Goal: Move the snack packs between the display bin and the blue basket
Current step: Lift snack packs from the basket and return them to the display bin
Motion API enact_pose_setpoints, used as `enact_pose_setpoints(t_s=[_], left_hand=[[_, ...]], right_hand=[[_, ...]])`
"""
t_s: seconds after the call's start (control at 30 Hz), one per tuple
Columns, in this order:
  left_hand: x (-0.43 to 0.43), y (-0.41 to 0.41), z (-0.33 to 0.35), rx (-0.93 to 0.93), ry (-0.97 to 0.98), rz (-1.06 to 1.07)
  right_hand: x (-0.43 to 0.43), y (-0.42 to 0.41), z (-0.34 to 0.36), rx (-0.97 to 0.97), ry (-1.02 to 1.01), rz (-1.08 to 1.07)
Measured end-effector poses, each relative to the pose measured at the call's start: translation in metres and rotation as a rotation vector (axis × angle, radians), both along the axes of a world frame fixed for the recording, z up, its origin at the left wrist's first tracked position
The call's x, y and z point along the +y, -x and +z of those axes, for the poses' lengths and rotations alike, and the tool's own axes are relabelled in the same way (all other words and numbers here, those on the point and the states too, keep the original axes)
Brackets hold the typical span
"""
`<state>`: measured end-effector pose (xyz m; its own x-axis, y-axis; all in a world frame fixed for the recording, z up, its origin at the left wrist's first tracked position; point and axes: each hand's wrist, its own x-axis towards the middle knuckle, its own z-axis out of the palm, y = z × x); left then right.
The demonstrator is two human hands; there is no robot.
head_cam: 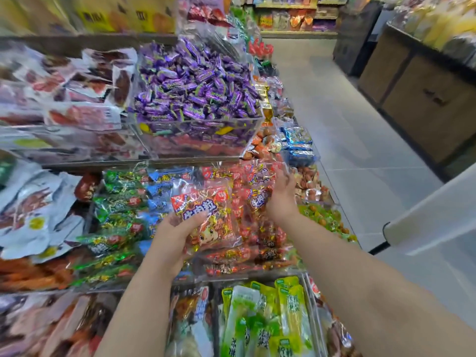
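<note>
While the left hand (172,228) grips a red printed plastic snack pack (208,215) over the clear-walled display bin (231,275), the right hand (282,194) reaches among more, grip unclear; picking looks underway, blue basket unseen.

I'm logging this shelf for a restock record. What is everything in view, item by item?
held red pack: one, red with clear film, over the middle-shelf bin
red snack packs: many, red, middle-shelf display bin
green snack packs: many, green, left of the red ones
blue snack packs: several, blue, between green and red
purple candies: many, purple, clear bin on the upper shelf
long pouches: several, green and yellow, lower shelf
floor: grey tiles, aisle at right
left hand: one, grips the held red pack
right hand: one, among the red snack packs, grip unclear
</note>
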<state>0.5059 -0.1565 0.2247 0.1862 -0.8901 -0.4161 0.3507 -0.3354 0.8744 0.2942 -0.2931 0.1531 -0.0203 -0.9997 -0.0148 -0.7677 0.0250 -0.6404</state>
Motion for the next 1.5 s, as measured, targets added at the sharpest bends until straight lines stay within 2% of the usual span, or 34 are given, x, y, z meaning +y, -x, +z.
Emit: enact_pose_setpoints(t_s=[0.07, 0.1, 0.2, 0.3, 0.47, 0.73, 0.8, 0.83, 0.97, 1.03, 1.07, 1.1, 1.2, 1.23, 1.33, 1.37, 1.5], left_hand=[[-0.004, 0.003, -0.001, -0.012, 0.004, -0.012], [-0.005, 0.004, -0.002, -0.003, 0.007, -0.017], [-0.01, 0.008, -0.005, 0.016, 0.018, -0.027], [-0.013, 0.013, -0.005, 0.043, 0.023, -0.035], [-0.015, 0.015, -0.006, 0.054, -0.004, -0.059], [-0.021, 0.02, -0.009, 0.015, -0.005, -0.092], [-0.024, 0.023, -0.009, 0.023, -0.013, -0.111], [-0.025, 0.024, -0.008, 0.025, -0.017, -0.131], [-0.028, 0.033, -0.005, -0.051, -0.025, -0.247], [-0.031, 0.039, -0.005, -0.12, -0.022, -0.307], [-0.032, 0.042, -0.004, -0.138, -0.01, -0.324], [-0.034, 0.046, -0.004, -0.144, 0.006, -0.323], [-0.036, 0.054, -0.005, -0.157, 0.03, -0.236], [-0.037, 0.056, -0.006, -0.167, 0.035, -0.209], [-0.036, 0.063, -0.004, -0.123, 0.047, -0.179], [-0.036, 0.062, -0.005, -0.106, 0.038, -0.145], [-0.038, 0.044, -0.013, -0.069, -0.034, 0.032]], right_hand=[[0.008, 0.002, -0.01, 0.338, 0.122, 0.171], [0.013, 0.004, -0.015, 0.442, 0.161, 0.284], [0.021, 0.015, -0.025, 0.574, 0.112, 0.504], [0.02, 0.018, -0.026, 0.661, 0.032, 0.492], [-0.005, -0.004, -0.019, 0.642, 0.04, 0.256], [-0.003, 0.005, -0.024, 0.714, 0.019, 0.331], [0.005, 0.007, -0.018, 0.624, -0.004, 0.343], [0.01, 0.009, -0.013, 0.518, 0.003, 0.345], [0.035, 0.02, 0.023, -0.164, 0.086, 0.198], [0.045, 0.026, 0.047, -0.498, -0.016, 0.144], [0.049, 0.027, 0.058, -0.564, -0.078, 0.173], [0.053, 0.028, 0.064, -0.539, -0.123, 0.216], [0.061, 0.029, 0.071, -0.285, -0.115, 0.265], [0.062, 0.03, 0.071, -0.289, -0.125, 0.251], [0.061, 0.04, 0.07, -0.488, -0.257, 0.266], [0.058, 0.047, 0.07, -0.5, -0.258, 0.26], [0.036, 0.085, 0.069, -0.486, -0.076, 0.041]])
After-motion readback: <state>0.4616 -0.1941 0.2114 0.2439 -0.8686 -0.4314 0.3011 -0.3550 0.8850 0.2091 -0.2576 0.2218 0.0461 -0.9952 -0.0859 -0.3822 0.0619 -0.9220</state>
